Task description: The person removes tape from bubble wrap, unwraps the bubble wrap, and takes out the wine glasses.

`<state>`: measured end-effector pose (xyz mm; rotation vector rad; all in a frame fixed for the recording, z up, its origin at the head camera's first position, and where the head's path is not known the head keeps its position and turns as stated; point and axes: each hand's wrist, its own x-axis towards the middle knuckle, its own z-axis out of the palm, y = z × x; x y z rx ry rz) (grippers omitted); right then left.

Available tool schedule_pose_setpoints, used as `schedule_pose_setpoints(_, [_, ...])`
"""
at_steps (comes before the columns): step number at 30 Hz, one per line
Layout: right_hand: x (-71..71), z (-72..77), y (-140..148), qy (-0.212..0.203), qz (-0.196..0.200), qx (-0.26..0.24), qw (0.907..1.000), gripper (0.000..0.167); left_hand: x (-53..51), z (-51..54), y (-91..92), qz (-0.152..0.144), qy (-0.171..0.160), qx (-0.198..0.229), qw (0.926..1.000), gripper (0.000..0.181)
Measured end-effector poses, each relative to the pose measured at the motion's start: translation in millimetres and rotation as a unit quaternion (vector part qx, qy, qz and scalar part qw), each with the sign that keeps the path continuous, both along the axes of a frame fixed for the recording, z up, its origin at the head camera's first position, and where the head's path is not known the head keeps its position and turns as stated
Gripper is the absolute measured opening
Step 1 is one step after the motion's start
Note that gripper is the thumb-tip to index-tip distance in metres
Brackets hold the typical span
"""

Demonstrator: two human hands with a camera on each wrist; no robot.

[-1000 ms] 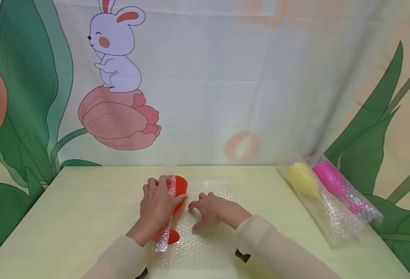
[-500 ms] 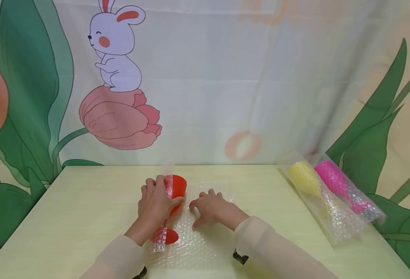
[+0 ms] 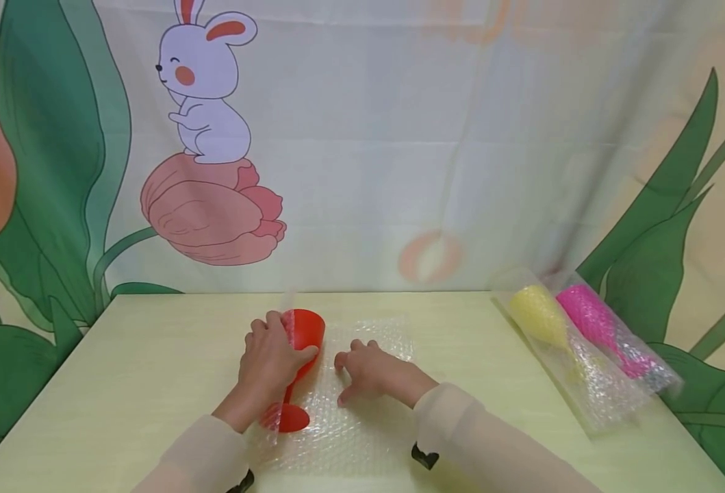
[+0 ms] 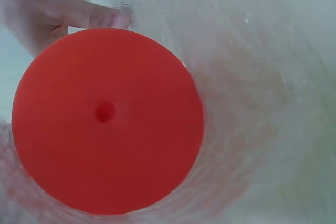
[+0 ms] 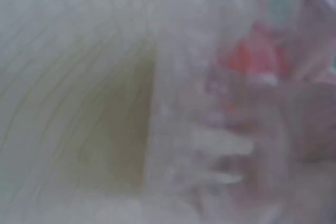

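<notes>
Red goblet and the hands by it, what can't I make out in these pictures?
Head view: part of the red goblet's bowl, behind the left hand.
Left wrist view: the stem and bowl, behind the goblet's base; the rest of the left hand, cut off by the left edge.
Right wrist view: the right hand's fingertips, lost in blur, so whether they touch the bubble wrap is unclear.

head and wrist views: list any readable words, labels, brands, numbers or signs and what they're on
No readable text.
Backdrop: faint orange marks at the top edge, possibly lettering, too blurred and cut off to read.
Red goblet, bubble wrap, wrapped yellow goblet, wrapped pink goblet: none visible.
</notes>
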<state>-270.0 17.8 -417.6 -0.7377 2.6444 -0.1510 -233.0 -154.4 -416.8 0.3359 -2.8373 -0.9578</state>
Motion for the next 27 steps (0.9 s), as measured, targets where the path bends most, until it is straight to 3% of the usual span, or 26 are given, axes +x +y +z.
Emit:
schedule_pose_setpoints(5, [7.2,-1.8,-6,0.023,0.007,0.020,0.9995,0.061,1.5,2.8,-3.9,0.007,-0.003,0.023,0.9997,0.071])
schedule_pose_setpoints(11, [13.5,-1.0,-8,0.055,0.034,0.053,0.9965,0.053,4.9,6.5,-7.3,0.008,-0.026,0.054,0.9982,0.073])
schedule_pose_setpoints(19, [12.8,-4.0,4,0.061,0.041,0.032,0.9968,0.051,6.9,5.4,-5.2,-0.003,-0.039,0.051,0.9979,0.067])
schedule_pose_setpoints(27, [12.7,-6.5,14,0.060,0.047,0.017,0.9969,0.050,12.8,4.5,-6.5,-0.014,-0.042,0.083,0.9956,0.070])
